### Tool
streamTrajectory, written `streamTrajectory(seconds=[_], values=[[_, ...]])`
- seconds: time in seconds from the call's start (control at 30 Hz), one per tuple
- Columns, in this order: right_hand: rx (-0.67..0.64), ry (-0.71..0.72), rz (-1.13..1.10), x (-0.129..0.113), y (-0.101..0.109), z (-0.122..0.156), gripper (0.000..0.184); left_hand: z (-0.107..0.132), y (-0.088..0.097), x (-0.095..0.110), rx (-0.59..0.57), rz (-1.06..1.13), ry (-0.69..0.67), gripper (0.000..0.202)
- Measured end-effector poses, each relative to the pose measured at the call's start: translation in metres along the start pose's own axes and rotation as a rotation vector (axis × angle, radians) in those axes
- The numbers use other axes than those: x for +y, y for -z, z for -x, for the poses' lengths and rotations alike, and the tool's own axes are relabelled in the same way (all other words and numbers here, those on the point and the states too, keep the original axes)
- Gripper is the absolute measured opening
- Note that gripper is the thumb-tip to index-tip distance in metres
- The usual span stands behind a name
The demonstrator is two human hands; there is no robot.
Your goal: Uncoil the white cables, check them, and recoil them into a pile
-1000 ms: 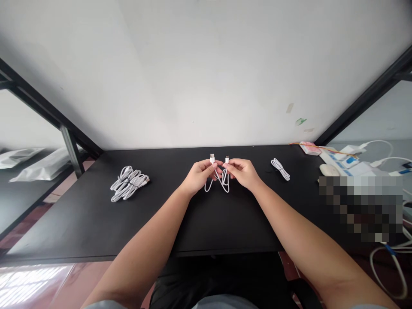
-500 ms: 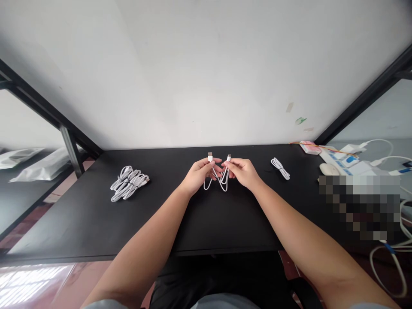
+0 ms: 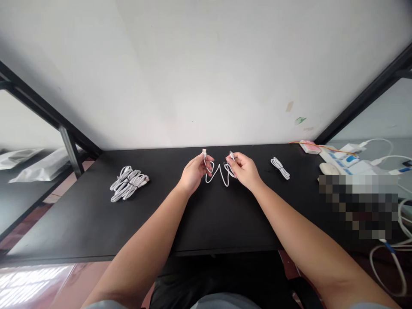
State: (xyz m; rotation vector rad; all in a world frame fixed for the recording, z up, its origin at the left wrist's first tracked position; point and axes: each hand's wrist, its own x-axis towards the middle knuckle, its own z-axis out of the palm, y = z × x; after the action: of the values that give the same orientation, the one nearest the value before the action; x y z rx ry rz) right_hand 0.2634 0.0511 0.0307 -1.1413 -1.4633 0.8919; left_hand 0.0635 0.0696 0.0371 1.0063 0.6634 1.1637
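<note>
My left hand (image 3: pixel 193 172) and my right hand (image 3: pixel 245 169) hold the two ends of one white USB cable (image 3: pixel 219 172) above the middle of the black table (image 3: pixel 96 219). Each hand pinches the cable just below a plug, and both plugs stick up above the fingers. Between the hands the cable hangs in loose loops shaped like a W. A pile of bundled white cables (image 3: pixel 128 183) lies to the left of my left hand. One coiled white cable (image 3: pixel 280 168) lies to the right of my right hand.
A white wall stands behind the table. Black frame bars slant up at both sides. At the right are a white mouse (image 3: pixel 328 169), a power strip (image 3: pixel 341 159) and loose white cords (image 3: pixel 388 262). Plastic bags (image 3: pixel 41 165) lie on a shelf at the left.
My hands have moved apart and slightly away from me. The cable loops that hung tight between them have spread into a wider W.
</note>
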Motion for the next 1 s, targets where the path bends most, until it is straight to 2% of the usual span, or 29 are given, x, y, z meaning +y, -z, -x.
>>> streamTrajectory(seconds=[0.2,0.4,0.53,0.63,0.83,1.0], values=[[-0.037,0.014,-0.015,-0.0074,-0.0014,0.0025,0.051,-0.0003,0.0034,-0.001,-0.004,-0.059,-0.052,0.033],[-0.235,-0.064,-0.329,-0.0001,0.0042,-0.0019,0.049,0.0013,0.0018,0.0008,0.006,0.009,-0.033,0.029],[-0.269,-0.114,-0.447,0.0006,0.006,-0.002,0.046,0.0019,0.0007,0.0006,0.002,0.065,-0.017,0.028],[-0.283,-0.12,-0.457,0.0005,0.0059,-0.0014,0.046,0.002,0.0013,-0.0005,-0.003,0.117,-0.017,0.024],[-0.357,-0.138,-0.443,-0.0019,0.0049,0.0007,0.047,0.0009,0.0018,-0.0026,-0.059,0.174,-0.062,0.032],[-0.406,-0.125,-0.364,-0.004,0.0019,0.0016,0.047,0.0013,-0.0025,-0.0044,-0.051,-0.01,-0.077,0.035]])
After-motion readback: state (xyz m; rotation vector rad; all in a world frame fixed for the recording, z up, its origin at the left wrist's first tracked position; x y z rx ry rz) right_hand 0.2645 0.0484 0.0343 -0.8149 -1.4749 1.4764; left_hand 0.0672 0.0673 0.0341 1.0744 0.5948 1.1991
